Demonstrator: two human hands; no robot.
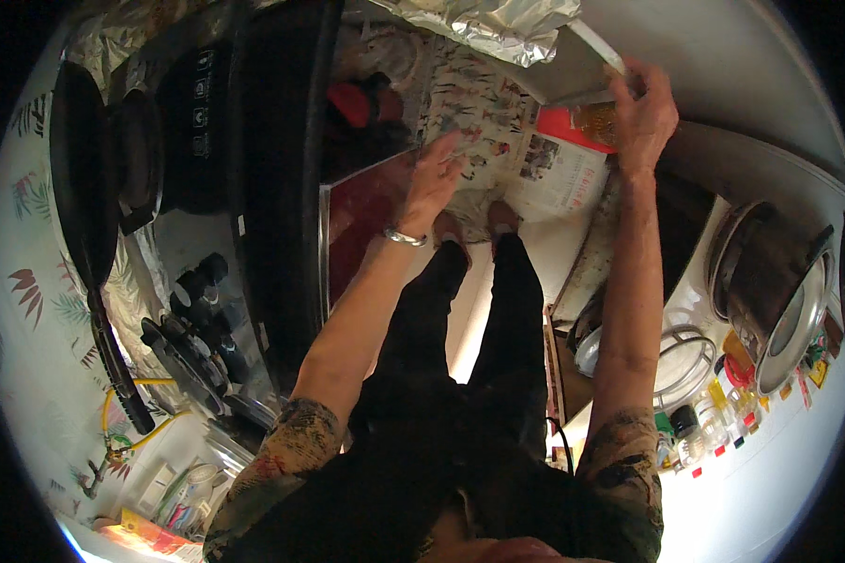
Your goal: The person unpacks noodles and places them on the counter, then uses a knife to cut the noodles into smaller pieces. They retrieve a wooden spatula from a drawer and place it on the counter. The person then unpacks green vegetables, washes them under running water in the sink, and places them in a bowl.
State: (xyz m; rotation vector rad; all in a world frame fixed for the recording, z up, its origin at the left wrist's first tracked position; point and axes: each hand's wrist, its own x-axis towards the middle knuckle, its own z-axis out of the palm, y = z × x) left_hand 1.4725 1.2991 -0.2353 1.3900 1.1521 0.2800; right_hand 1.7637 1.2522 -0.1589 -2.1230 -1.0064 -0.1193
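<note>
My right hand [642, 112] is raised at the upper right, its fingers closed on the end of a pale flat strip [597, 43]. The strip's other end meets crumpled aluminium foil [496, 28] at the top. My left hand [433, 186], with a silver bangle at the wrist, hangs over the floor near a dark red panel [366, 218]. Its fingers are extended and nothing shows in them. Behind my right hand lie a red and gold packet [584, 127] and a printed newspaper sheet [556, 172].
A black range hood [197, 119], a black wok [84, 176] and a gas stove [208, 302] line the left. At the right are a dark pot [767, 260], a round metal rack [683, 366] and several seasoning jars [711, 422]. Both feet stand on the floor.
</note>
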